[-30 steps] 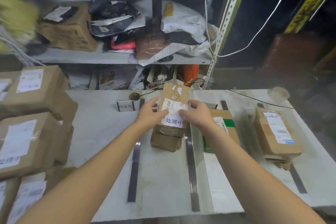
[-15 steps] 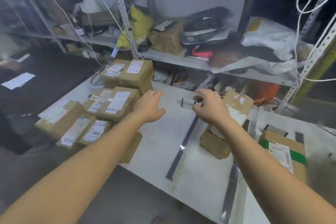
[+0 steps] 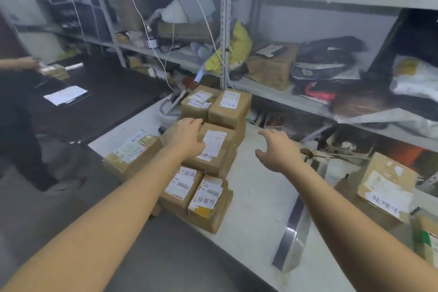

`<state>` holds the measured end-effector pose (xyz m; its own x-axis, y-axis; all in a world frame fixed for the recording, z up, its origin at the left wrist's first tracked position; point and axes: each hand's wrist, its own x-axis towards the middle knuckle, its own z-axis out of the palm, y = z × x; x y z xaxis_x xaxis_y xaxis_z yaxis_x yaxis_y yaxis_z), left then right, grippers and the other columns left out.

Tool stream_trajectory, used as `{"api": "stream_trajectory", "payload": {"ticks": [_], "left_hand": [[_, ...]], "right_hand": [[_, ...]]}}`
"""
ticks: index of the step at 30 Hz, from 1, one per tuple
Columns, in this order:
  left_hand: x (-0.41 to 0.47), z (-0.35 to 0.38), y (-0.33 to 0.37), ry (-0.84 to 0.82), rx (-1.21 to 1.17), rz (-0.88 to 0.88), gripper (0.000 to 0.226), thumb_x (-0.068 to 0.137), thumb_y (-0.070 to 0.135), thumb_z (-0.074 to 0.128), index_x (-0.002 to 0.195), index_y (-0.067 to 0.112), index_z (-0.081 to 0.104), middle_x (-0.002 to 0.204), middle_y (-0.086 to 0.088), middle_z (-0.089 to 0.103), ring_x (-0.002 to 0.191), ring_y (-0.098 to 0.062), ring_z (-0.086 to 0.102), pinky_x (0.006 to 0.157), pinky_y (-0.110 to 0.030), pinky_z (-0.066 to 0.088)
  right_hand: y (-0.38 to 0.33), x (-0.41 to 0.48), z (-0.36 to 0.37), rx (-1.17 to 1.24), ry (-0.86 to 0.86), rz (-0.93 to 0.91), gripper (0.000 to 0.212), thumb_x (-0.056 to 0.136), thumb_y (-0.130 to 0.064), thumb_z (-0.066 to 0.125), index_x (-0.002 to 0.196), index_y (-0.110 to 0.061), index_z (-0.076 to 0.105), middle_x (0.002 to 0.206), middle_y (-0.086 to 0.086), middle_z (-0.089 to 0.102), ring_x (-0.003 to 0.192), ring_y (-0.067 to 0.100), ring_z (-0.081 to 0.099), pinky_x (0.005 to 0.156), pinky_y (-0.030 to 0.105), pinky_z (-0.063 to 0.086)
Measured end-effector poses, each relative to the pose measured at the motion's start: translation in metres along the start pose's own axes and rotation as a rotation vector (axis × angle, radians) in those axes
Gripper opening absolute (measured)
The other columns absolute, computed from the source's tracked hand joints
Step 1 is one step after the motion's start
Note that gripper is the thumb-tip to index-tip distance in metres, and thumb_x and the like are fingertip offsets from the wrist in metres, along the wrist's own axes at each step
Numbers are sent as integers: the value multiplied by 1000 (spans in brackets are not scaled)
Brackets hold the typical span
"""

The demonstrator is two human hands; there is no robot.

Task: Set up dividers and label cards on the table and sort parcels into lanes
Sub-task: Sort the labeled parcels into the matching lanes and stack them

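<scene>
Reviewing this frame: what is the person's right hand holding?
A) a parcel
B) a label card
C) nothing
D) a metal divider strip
C: the right hand hangs with its fingers spread above the white table and grips nothing. The divider strip lies apart from it, nearer the camera.
</scene>
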<state>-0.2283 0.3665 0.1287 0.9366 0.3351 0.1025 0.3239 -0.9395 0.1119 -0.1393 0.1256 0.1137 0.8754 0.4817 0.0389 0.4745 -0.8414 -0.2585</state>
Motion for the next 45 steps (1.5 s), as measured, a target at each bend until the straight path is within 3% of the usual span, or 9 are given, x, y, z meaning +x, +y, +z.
{"api": "stream_trajectory", "payload": {"ticks": [10, 16, 19, 23, 27, 32, 36, 40, 45], "left_hand": [[60, 35, -100, -45, -86, 148, 64, 84, 41, 65, 141, 22, 45, 141, -1, 50, 128, -23, 47, 95, -41, 45], [75, 77, -102, -313, -383, 71, 74, 91, 38, 60, 153, 17, 27, 155, -7, 36, 139, -27, 39, 108, -41, 39], [82, 99, -96, -404, -565, 13, 75, 85, 40, 69, 148, 16, 37, 147, -5, 47, 129, -23, 48, 91, -27, 38], [85, 117, -84, -468, -704, -152, 79, 75, 41, 79, 143, 21, 43, 132, 4, 57, 99, -7, 47, 80, -24, 39], [90, 123, -75, -432, -719, -198, 68, 70, 40, 82, 130, 29, 50, 96, 23, 52, 83, 0, 50, 64, -19, 38], [87, 129, -73, -398, -745, -204, 46, 68, 40, 81, 104, 40, 53, 91, 24, 61, 86, -2, 60, 76, -30, 54], [85, 128, -78, -386, -811, -173, 51, 70, 37, 81, 114, 35, 56, 92, 23, 62, 87, -3, 60, 78, -32, 54], [87, 115, -80, -385, -855, -140, 67, 72, 40, 80, 132, 26, 55, 116, 7, 66, 102, -16, 63, 89, -41, 55], [97, 85, -66, -324, -986, -61, 64, 68, 36, 82, 128, 38, 58, 105, 18, 65, 89, -6, 60, 78, -35, 54]], "right_hand": [[-86, 52, 50, -27, -39, 121, 55, 89, -38, 58, 142, -28, 44, 144, 0, 49, 133, 25, 42, 96, 41, 43], [-94, 67, 83, 143, -113, 271, 65, 91, -42, 58, 148, -20, 38, 148, 3, 47, 134, 23, 44, 101, 40, 44], [-95, 78, 97, 288, -165, 365, 67, 88, -38, 61, 148, -16, 39, 144, 6, 51, 126, 26, 52, 96, 38, 48], [-98, 90, 108, 554, -198, 473, 61, 79, -29, 70, 134, -16, 48, 121, 4, 63, 90, 28, 68, 68, 46, 61], [-90, 96, 124, 691, -74, 560, 57, 68, -26, 75, 123, -23, 60, 111, -3, 70, 98, 20, 67, 76, 44, 60], [-83, 90, 132, 865, -36, 647, 62, 61, -25, 80, 118, -41, 63, 92, -22, 67, 88, 10, 70, 72, 40, 62], [-92, 85, 128, 915, -2, 682, 46, 59, -22, 80, 92, -48, 61, 73, -32, 62, 81, 4, 70, 68, 39, 63], [-108, 81, 107, 945, 75, 696, 35, 61, -20, 80, 80, -43, 62, 81, -27, 68, 81, 2, 70, 69, 37, 63], [-113, 68, 77, 1005, 202, 760, 62, 67, -16, 82, 125, -28, 64, 104, -13, 72, 95, 10, 69, 78, 42, 62]]}}
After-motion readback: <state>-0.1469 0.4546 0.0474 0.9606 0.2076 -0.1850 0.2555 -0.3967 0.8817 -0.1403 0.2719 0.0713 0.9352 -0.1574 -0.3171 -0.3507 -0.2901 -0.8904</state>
